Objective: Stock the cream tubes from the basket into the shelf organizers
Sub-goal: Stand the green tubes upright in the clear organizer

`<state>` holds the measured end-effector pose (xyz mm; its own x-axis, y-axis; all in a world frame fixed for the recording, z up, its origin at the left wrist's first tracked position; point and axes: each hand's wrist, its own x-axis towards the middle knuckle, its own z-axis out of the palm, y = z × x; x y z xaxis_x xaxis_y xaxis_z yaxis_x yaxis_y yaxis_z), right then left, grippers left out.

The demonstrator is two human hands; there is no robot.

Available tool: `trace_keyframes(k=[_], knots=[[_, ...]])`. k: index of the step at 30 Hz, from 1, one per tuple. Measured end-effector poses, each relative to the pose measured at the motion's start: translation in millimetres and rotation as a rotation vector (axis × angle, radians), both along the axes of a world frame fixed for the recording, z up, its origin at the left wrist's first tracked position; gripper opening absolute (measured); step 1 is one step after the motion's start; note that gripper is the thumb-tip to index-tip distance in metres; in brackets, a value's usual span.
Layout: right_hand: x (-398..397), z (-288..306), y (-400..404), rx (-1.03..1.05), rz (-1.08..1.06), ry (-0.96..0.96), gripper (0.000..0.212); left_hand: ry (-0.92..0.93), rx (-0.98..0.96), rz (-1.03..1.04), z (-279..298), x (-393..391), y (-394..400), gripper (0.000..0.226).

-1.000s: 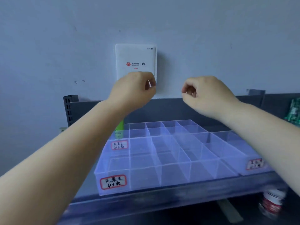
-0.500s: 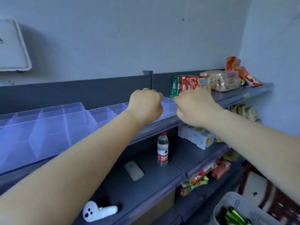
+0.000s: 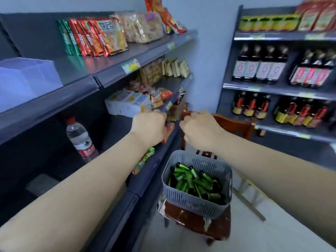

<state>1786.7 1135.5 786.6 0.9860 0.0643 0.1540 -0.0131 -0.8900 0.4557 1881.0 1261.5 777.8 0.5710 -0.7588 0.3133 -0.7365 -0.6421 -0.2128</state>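
A grey slotted basket [image 3: 190, 199] stands on a brown wooden chair [image 3: 198, 224] at the lower centre. It holds several green cream tubes [image 3: 192, 180] with black caps. My left hand [image 3: 149, 128] and my right hand [image 3: 200, 128] hover side by side in the air above and beyond the basket, both with fingers curled and nothing in them. A corner of the clear plastic shelf organizer [image 3: 27, 79] shows on the top shelf at the far left.
The dark shelf unit [image 3: 112, 70] on the left carries snack packets, boxes and a water bottle [image 3: 81, 139]. A second shelf unit [image 3: 283, 88] at the right holds dark sauce bottles. Pale floor [image 3: 254, 224] lies around the chair.
My view has swung right and down from the organizers to the basket on the chair. Both hands have stayed curled and have dropped from shelf height toward the basket.
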Motion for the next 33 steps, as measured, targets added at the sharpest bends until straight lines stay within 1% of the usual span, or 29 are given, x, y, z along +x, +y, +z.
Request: trace_keyframes(k=[1, 9, 15, 19, 20, 24, 29, 33], knots=[[-0.9, -16.3, -11.4, -0.001, -0.031, 0.057, 0.022, 0.026, 0.011, -0.036, -12.6, 2.7, -10.7, 0.023], [13.6, -100.7, -64.1, 0.148, -0.248, 0.191, 0.026, 0.303, 0.103, -0.199, -113.5, 50.2, -72.1, 0.023], [37.2, -161.0, -92.8, 0.393, -0.439, 0.228, 0.020, 0.501, 0.210, -0.216, -172.1, 94.6, -101.4, 0.021], [52.0, -216.0, -107.4, 0.581, -0.560, 0.274, 0.006, 0.666, 0.252, -0.183, -221.8, 109.7, -119.8, 0.018], [55.0, -231.2, -109.5, 0.638, -0.580, 0.285, 0.006, 0.720, 0.264, -0.173, -236.0, 111.2, -125.0, 0.018], [66.6, -296.7, -120.0, 0.743, -0.704, 0.316, 0.026, 0.893, 0.313, -0.155, -300.9, 111.4, -146.5, 0.021], [76.0, -377.3, -144.8, 0.952, -0.850, 0.384, 0.033, 1.106, 0.332, -0.057, -385.1, 112.5, -167.1, 0.020], [82.1, -435.3, -158.2, 1.087, -0.913, 0.393, 0.040, 1.200, 0.311, 0.029, -442.7, 112.9, -183.8, 0.026]])
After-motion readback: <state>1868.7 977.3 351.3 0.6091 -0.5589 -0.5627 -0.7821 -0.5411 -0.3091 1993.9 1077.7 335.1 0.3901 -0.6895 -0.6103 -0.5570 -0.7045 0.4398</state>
